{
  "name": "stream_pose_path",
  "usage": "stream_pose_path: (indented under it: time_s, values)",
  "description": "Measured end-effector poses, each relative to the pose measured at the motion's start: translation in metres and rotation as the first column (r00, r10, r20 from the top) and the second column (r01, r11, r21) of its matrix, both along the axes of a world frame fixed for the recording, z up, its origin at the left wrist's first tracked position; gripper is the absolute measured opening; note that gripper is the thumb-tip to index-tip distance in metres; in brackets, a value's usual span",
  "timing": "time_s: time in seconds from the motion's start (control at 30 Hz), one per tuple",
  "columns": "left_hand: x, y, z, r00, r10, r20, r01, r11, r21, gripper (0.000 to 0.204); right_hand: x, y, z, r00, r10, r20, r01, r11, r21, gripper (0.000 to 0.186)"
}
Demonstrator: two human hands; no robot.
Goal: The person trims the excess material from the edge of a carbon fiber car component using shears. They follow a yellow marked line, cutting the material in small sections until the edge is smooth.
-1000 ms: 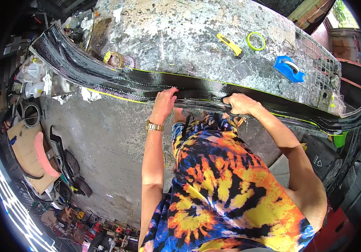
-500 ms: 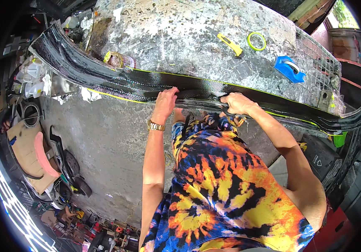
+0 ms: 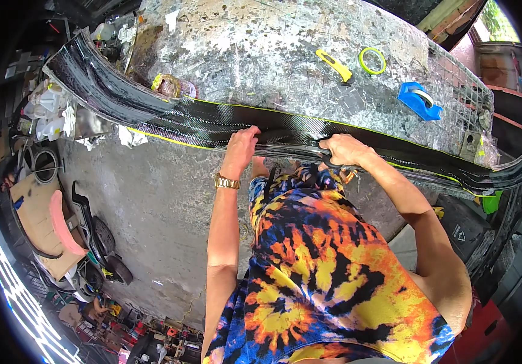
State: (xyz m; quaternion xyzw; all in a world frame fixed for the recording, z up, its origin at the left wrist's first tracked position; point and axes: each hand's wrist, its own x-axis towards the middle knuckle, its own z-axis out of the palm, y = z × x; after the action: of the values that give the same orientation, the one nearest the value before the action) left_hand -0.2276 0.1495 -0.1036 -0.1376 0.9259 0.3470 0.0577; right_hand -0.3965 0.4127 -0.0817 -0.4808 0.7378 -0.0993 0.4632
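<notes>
A long, curved black mould lies across the front of the table. Black woven carbon fibre cloth lines much of it, with thin yellow strips along its edges. My left hand, wearing a gold watch, pinches the near edge of the cloth around the middle of the mould. A short way to its right, my right hand is closed at the same edge. Beneath its fingers shows the curved black handle of what looks like scissors; the blades cannot be made out.
On the stained table lie a yellow utility knife, a yellow-green tape roll and a blue tape dispenser. A jar touches the mould's far side. At the left, cardboard and dark parts lie on the floor.
My left hand and wrist have shifted very slightly to the right. My right hand keeps nearly the same place, and the mould lies as before.
</notes>
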Motion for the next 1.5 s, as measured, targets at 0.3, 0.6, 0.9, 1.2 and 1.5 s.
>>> stream_pose_path:
  time_s: [0.3,0.6,0.9,1.2,1.5]
  values:
    - [0.002,-0.003,-0.002,0.999,0.029,0.034,-0.029,1.0,0.007,0.018,0.003,-0.007,0.002,1.0,-0.03,-0.007,0.03,0.999,-0.012,0.053]
    - [0.006,-0.003,0.001,0.998,0.028,0.055,-0.028,1.0,-0.002,0.02,0.001,-0.002,0.002,1.0,-0.008,0.013,0.008,1.0,-0.024,0.054]
    - [0.012,-0.014,0.011,0.997,0.082,0.011,-0.082,0.994,0.072,0.023,0.001,-0.008,0.009,1.0,0.016,0.001,-0.016,0.998,0.059,0.059]
    - [0.012,-0.013,0.006,0.994,0.101,0.033,-0.101,0.995,0.006,0.021,0.009,-0.013,-0.005,1.0,0.0,-0.001,0.0,1.0,0.007,0.06]
    - [0.013,-0.014,0.004,0.996,0.085,0.01,-0.085,0.996,-0.006,0.019,0.012,-0.012,-0.01,1.0,-0.012,-0.008,0.012,0.999,-0.038,0.059]
